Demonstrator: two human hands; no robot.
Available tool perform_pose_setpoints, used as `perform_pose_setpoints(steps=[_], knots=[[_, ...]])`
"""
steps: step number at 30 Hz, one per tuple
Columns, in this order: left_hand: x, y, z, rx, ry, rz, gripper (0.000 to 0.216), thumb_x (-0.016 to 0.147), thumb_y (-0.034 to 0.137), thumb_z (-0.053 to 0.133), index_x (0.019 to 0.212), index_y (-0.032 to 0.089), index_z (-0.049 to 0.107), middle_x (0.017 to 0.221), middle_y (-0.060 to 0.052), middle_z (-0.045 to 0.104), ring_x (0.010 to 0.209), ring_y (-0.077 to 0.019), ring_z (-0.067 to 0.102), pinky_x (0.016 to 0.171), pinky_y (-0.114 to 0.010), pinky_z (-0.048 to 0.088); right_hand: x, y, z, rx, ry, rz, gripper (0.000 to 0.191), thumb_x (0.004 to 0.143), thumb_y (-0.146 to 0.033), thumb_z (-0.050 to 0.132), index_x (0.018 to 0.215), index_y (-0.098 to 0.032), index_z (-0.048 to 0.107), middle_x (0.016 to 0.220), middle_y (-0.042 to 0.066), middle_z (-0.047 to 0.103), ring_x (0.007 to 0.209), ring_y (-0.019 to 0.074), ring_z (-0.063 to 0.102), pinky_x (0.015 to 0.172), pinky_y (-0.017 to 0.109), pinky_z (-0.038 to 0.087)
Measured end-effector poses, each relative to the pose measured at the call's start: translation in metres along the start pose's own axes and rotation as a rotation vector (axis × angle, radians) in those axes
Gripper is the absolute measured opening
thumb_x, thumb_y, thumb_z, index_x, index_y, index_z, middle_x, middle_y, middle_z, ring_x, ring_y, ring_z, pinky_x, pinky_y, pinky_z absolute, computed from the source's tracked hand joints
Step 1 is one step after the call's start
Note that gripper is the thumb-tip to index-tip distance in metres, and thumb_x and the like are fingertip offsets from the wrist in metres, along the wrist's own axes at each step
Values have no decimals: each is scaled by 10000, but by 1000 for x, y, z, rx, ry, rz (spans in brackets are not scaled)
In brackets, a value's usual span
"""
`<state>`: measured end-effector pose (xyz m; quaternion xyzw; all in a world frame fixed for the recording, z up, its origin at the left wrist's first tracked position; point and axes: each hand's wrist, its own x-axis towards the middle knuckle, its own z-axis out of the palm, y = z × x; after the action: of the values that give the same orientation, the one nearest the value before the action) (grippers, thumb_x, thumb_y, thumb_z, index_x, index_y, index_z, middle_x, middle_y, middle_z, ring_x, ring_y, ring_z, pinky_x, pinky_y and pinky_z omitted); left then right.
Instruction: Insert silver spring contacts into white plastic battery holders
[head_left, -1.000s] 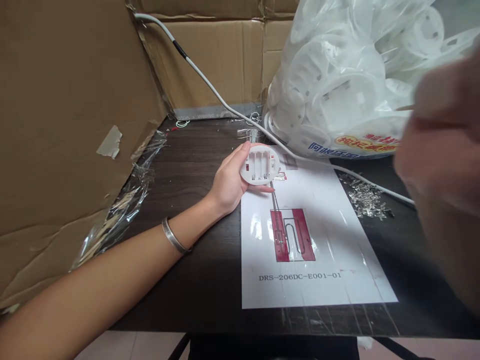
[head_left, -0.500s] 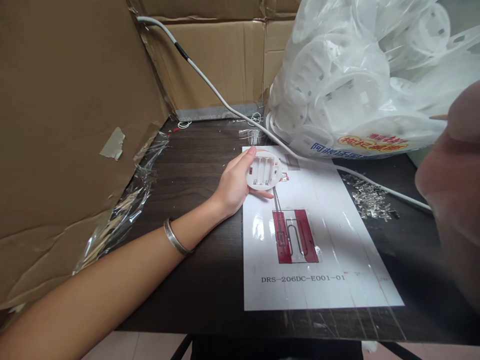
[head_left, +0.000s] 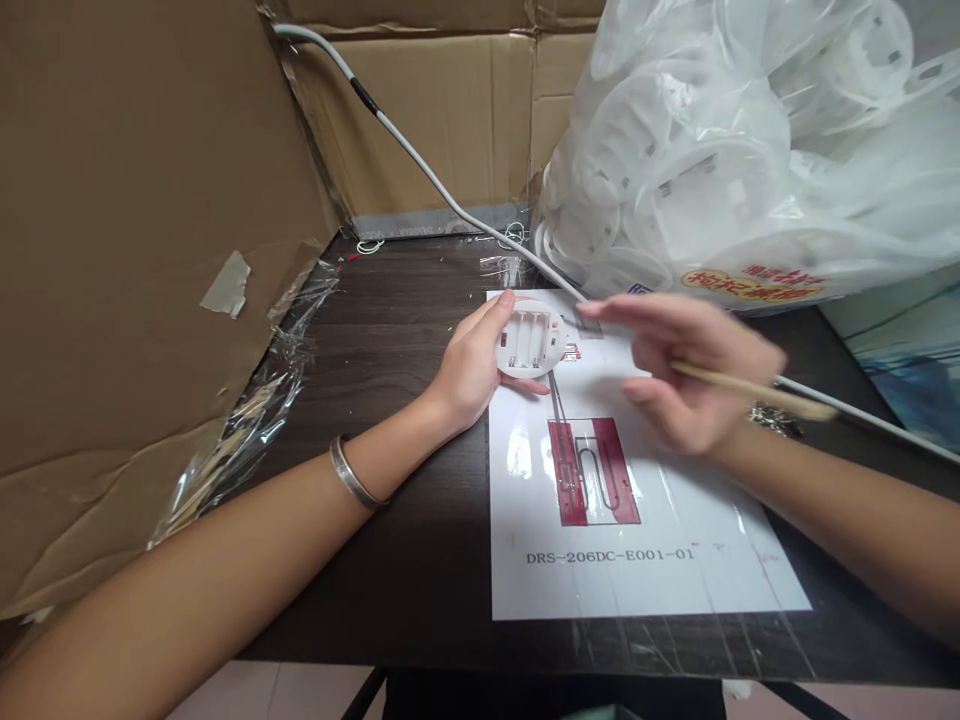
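Note:
A round white plastic battery housing (head_left: 531,342) is gripped at its left edge by my left hand (head_left: 471,370), thumb on top. Its open battery compartment faces up, with small metal contacts along the near edge. My right hand (head_left: 694,370) is to the right of the housing, apart from it and slightly blurred. A thin wooden stick (head_left: 780,396) is tucked in the right hand, its thicker end pointing right past the wrist. Beneath both hands lies a printed sheet (head_left: 525,590) with a red-and-white drawing. Small metal pieces (head_left: 776,420) are mostly hidden behind the right hand.
A clear bag of round white housings (head_left: 705,200) stands at the back right. A white cable (head_left: 420,165) slants across the table (head_left: 375,350). Cardboard walls (head_left: 150,150) close off the left and back. A plastic bag of wooden sticks (head_left: 214,450) lies along the left wall.
My right hand has come in from the right edge with the wooden stick, toward the housing, and now covers most of the metal pieces. My left hand has kept its hold on the housing.

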<state>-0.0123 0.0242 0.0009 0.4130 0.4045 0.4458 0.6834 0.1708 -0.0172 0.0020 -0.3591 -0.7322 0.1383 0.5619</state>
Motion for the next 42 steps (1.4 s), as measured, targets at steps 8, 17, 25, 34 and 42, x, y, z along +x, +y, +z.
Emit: perform_pose_setpoints(steps=[8,17,25,34,42], knots=[[2,-2,0,-16,7,19,324,930,413,492,976,124,631,1016,-121,719,746,-228,729,426,-282,569,-2,15,15,-200,-144,283,251,830,-157,627,1062,-191,718,1032,93,769,865,259,721,696,396,567],[2,-3,0,-7,-3,11,325,924,426,498,968,137,640,977,-122,713,807,-222,716,441,-247,562,17,31,23,-394,-335,374,130,793,-167,608,709,-165,706,654,54,654,581,174,528,563,339,374],[2,-3,0,11,-19,20,335,931,413,490,1001,126,647,1042,-129,719,746,-202,711,422,-239,553,24,27,26,-367,-422,471,202,736,-89,575,566,-187,526,514,-27,455,527,120,365,550,317,273],[2,-1,1,21,-6,2,341,924,417,489,1025,128,638,1072,-137,717,772,-221,717,410,-260,560,21,34,28,-348,-350,434,189,723,-111,612,608,-203,493,570,-13,532,552,141,430,555,309,288],[1,0,1,13,7,5,326,914,421,504,971,134,650,996,-125,728,782,-229,728,411,-253,557,21,32,26,-273,-312,424,61,750,-132,619,722,-185,631,614,3,631,560,157,519,574,313,358]])
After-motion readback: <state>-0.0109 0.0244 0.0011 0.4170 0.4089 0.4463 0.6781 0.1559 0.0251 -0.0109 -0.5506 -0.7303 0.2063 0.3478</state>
